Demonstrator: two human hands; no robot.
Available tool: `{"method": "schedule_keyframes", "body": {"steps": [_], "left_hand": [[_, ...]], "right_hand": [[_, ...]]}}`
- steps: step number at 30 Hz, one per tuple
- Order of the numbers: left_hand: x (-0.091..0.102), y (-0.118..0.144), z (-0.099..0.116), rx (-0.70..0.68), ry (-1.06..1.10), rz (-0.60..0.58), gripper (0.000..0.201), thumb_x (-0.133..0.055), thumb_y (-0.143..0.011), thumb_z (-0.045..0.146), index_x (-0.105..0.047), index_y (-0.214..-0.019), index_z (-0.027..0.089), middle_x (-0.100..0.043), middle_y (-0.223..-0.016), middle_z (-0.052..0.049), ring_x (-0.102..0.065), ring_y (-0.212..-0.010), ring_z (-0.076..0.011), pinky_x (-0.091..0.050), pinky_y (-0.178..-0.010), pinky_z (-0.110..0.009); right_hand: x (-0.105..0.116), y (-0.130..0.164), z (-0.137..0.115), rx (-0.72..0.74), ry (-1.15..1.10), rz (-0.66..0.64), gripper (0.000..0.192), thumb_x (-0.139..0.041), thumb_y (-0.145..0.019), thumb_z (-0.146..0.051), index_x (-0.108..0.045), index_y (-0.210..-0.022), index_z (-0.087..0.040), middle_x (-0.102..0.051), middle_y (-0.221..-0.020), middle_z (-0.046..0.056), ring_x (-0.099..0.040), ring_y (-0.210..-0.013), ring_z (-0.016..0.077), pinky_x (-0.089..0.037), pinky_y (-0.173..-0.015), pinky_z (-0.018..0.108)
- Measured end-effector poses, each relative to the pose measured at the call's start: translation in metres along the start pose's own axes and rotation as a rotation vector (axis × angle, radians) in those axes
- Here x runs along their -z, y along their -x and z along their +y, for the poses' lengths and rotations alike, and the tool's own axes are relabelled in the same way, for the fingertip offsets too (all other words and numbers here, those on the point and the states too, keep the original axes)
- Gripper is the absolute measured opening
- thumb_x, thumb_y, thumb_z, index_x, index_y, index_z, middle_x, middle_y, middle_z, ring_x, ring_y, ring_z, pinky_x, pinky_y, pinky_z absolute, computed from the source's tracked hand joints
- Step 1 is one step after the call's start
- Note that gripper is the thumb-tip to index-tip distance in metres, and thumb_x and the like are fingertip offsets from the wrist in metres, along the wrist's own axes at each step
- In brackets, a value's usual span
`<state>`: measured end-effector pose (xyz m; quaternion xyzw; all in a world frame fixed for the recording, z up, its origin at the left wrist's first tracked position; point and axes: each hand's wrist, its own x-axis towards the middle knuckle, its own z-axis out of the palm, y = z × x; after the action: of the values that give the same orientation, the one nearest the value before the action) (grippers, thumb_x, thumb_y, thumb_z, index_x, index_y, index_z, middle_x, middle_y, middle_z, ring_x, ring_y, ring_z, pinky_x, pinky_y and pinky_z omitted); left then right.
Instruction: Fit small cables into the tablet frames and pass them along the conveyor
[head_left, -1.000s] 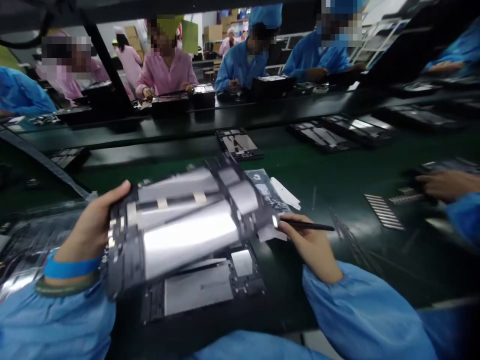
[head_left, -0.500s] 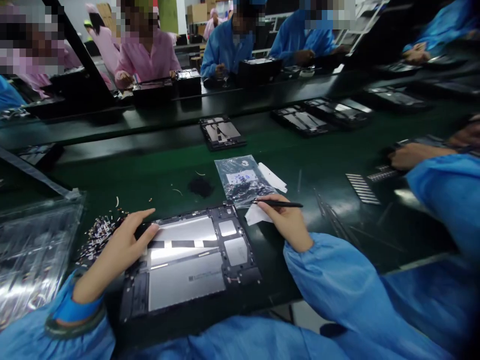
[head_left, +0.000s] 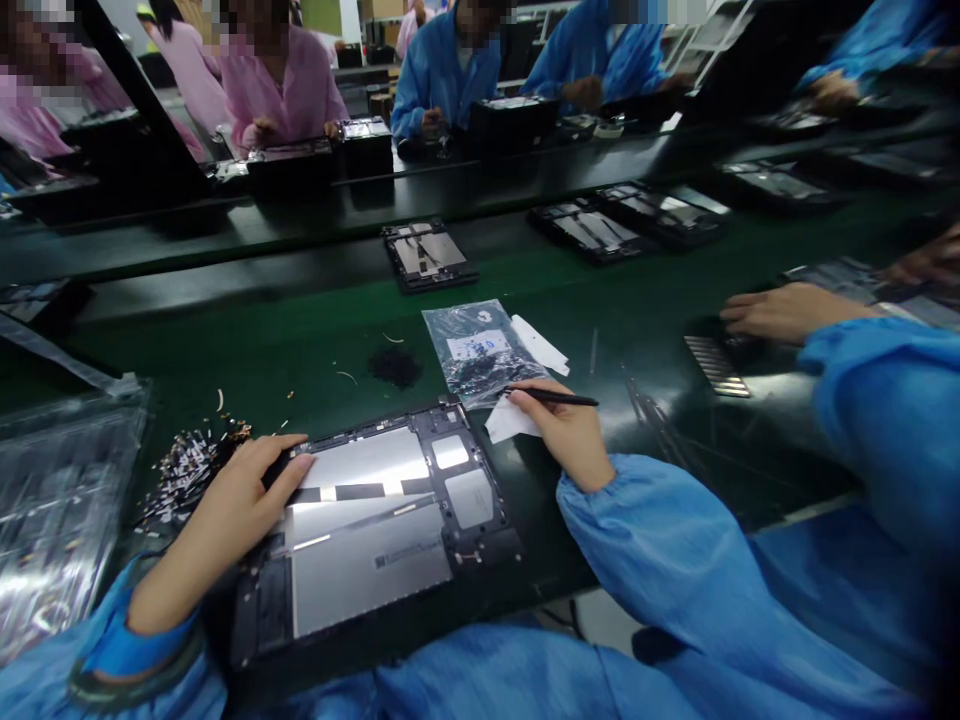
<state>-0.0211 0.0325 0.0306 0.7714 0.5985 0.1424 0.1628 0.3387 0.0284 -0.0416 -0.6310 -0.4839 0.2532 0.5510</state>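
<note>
An opened tablet housing (head_left: 360,560), black-framed with silver metal panels, lies flat in front of me. Over its upper left edge rests my left hand (head_left: 244,490), thumb and forefinger apart and touching the frame. My right hand (head_left: 574,430) pinches black tweezers (head_left: 566,397), whose tip points left above the housing's upper right corner. Below that tip is a white paper piece (head_left: 510,420). A clear plastic bag (head_left: 480,345) of small dark parts lies just beyond it, with a white strip (head_left: 540,345) alongside.
Loose small parts (head_left: 184,470) are heaped left of the housing, near a clear plastic tray (head_left: 60,500). A dark pile (head_left: 394,367) sits behind. More tablet housings (head_left: 427,255) lie farther back. At right, a co-worker's hand (head_left: 795,312) is near a metal strip set (head_left: 716,367).
The whole view has shifted slightly. My left forefinger has come down onto the housing's edge. My right hand keeps the tweezers in nearly the same place. The co-worker's hand has moved left.
</note>
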Motion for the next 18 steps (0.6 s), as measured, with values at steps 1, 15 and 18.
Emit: {"method": "schedule_keyframes", "body": {"steps": [1, 15, 18], "left_hand": [[0.0, 0.0, 0.0, -0.001, -0.001, -0.002, 0.057, -0.039, -0.081, 0.062, -0.065, -0.104, 0.018, -0.069, -0.104, -0.011, -0.062, -0.097, -0.0279, -0.05, -0.085, -0.04], [0.013, 0.024, 0.049, -0.152, 0.355, 0.031, 0.032, -0.057, -0.082, 0.038, -0.06, -0.11, 0.023, -0.064, -0.109, -0.006, -0.061, -0.1, -0.021, -0.05, -0.09, -0.034], [0.008, 0.026, 0.069, -0.041, 0.663, -0.142, 0.038, -0.064, -0.076, 0.036, -0.059, -0.11, 0.022, -0.064, -0.107, -0.007, -0.064, -0.09, -0.0181, -0.055, -0.078, -0.029]], "right_hand": [[0.0, 0.0, 0.0, -0.011, -0.004, 0.003, 0.026, -0.071, -0.069, -0.044, -0.07, -0.082, -0.022, -0.07, -0.091, 0.006, -0.062, -0.092, 0.0251, -0.045, -0.089, 0.043], [-0.019, 0.034, -0.075, -0.206, -0.33, -0.219, 0.027, -0.076, -0.069, -0.045, -0.068, -0.078, -0.02, -0.071, -0.08, 0.004, -0.07, -0.07, 0.0197, -0.058, -0.064, 0.03], [-0.04, 0.043, -0.106, -0.31, -0.434, -0.443, 0.03, -0.08, -0.063, -0.045, -0.069, -0.072, -0.02, -0.071, -0.073, 0.004, -0.069, -0.063, 0.0191, -0.056, -0.056, 0.027]]}}
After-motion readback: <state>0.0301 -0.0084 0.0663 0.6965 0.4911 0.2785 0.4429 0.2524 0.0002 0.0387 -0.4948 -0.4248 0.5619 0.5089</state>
